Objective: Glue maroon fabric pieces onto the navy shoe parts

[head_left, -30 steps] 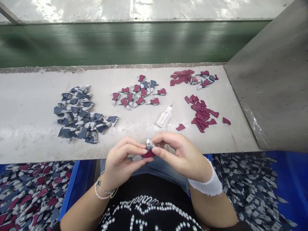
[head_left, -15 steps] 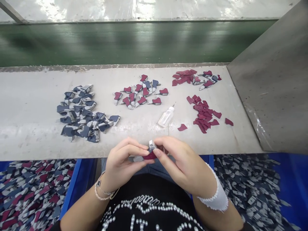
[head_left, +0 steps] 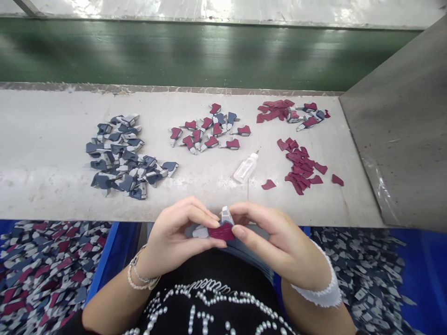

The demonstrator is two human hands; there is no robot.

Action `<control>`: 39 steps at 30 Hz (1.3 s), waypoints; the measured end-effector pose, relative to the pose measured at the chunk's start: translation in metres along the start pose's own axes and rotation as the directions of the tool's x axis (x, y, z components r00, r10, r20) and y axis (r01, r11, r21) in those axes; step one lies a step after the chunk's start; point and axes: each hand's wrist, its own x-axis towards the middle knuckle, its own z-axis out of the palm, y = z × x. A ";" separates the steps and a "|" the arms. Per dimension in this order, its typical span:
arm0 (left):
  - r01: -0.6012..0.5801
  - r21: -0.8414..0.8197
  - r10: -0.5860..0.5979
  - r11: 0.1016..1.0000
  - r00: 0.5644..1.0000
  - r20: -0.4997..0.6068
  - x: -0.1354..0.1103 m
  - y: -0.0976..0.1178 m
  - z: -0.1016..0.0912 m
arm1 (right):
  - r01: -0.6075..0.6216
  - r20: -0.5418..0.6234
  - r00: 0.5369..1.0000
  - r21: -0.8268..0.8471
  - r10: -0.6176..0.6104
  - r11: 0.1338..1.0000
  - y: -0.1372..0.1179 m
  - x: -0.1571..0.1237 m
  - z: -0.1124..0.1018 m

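Behind the pale counter [head_left: 52, 190], a green band [head_left: 174, 56] is seen. By the counter's near edge, a maroon-faced grey part [head_left: 224, 231] is held, the grip of left hand [head_left: 179, 232] and right hand [head_left: 275, 242] clamped on it. Beyond, a clear bottle [head_left: 246, 168] is laid near maroon pieces [head_left: 299, 168].

The held part [head_left: 225, 231] is maroon and grey, the wristband [head_left: 323, 294] white.

White script [head_left: 212, 285] across black shirt [head_left: 209, 307], lettering too unclear to read
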 end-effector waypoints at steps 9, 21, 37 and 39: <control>-0.068 0.087 0.062 0.994 0.996 0.070 0.003 0.015 -0.003 | -0.025 0.006 1.000 -0.071 0.026 0.997 -0.012 -0.005 0.004; -0.133 0.020 0.131 0.991 0.988 0.083 0.005 0.017 -0.003 | 0.038 -0.029 0.999 -0.140 -0.043 0.989 -0.015 -0.010 0.003; -0.136 0.045 0.131 0.990 0.986 0.104 0.007 0.019 -0.001 | 0.015 -0.093 0.995 -0.151 -0.030 0.988 -0.017 -0.008 0.005; -0.133 0.064 0.127 0.989 0.988 0.086 0.006 0.019 0.000 | -0.012 -0.127 0.992 -0.157 -0.008 0.987 -0.016 -0.008 0.008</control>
